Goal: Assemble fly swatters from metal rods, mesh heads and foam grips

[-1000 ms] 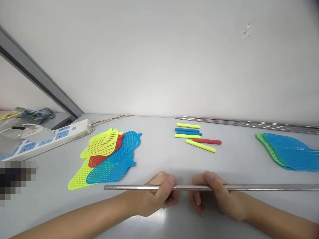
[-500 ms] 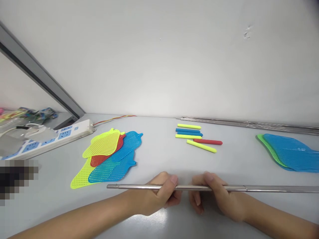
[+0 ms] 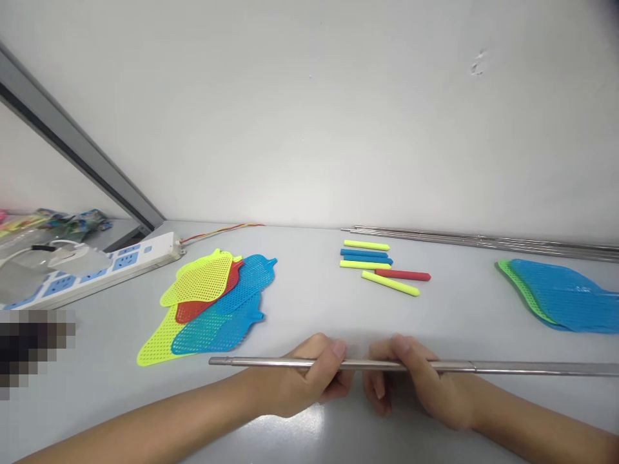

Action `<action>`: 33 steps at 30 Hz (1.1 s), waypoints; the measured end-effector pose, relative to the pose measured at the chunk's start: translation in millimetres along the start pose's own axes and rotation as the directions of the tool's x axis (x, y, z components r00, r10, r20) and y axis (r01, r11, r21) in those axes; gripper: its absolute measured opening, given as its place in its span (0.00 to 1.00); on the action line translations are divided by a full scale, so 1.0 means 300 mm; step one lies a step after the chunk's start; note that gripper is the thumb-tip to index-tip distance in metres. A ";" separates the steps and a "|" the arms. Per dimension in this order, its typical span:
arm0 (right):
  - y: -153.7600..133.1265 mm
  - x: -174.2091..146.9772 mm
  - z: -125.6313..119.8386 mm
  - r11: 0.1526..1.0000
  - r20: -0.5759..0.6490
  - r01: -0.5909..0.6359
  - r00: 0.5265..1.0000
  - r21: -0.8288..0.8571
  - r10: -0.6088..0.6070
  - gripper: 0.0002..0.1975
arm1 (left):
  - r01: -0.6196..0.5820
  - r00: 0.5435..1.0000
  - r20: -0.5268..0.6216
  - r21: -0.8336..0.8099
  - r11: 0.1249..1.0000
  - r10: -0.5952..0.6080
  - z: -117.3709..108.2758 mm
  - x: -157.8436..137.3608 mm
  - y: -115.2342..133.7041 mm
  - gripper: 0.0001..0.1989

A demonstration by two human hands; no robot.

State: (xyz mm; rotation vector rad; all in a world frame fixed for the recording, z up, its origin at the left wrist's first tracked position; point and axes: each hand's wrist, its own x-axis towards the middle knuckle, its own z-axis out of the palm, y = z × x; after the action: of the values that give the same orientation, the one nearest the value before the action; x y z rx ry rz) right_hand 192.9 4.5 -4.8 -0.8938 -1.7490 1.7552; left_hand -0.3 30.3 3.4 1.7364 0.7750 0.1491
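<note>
Held level across the front of the table is a metal telescopic rod (image 3: 358, 365), its thin joints visible and its right end running out of view. My left hand (image 3: 314, 374) is closed on it, thumb on top. A little to the right, my right hand (image 3: 411, 380) grips the same rod between thumb and fingers. Beyond my left wrist lie overlapping fly swatter heads: yellow (image 3: 203, 280), red (image 3: 193, 310) and blue (image 3: 222, 328). Behind my hands are several coloured plastic handle sleeves, among them a red one (image 3: 403, 275) and a yellow one (image 3: 391, 283).
More metal rods (image 3: 483, 241) lie along the wall at the back right. Blue and green swatter heads (image 3: 565, 296) are stacked at the right. A white power strip (image 3: 164, 247) with plugs stands at the left, beside a grey metal post (image 3: 87, 142).
My right hand has shifted very slightly left along with the rod joint near it. My left hand and the other things stay almost where they were.
</note>
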 end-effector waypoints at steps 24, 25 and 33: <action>0.036 0.030 -0.002 0.977 -0.117 0.029 0.993 0.210 -0.004 0.28 | -0.100 0.991 -0.090 -0.036 0.994 0.097 -0.003 0.016 0.005 0.26; 0.038 0.031 -0.002 0.972 -0.124 0.036 0.992 0.231 -0.007 0.27 | -0.136 0.983 -0.130 -0.078 0.988 0.126 0.000 0.019 -0.007 0.26; 0.044 0.041 -0.015 0.924 -0.274 0.119 0.962 0.363 -0.016 0.21 | -0.300 0.898 -0.433 -0.471 0.829 0.079 0.006 0.050 -0.057 0.29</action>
State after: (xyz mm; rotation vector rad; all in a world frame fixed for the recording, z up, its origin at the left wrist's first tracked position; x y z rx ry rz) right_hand 189.6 16.0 -18.9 -0.8418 -1.2022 1.7512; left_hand 5.1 39.2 -17.0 1.2532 0.7525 0.8083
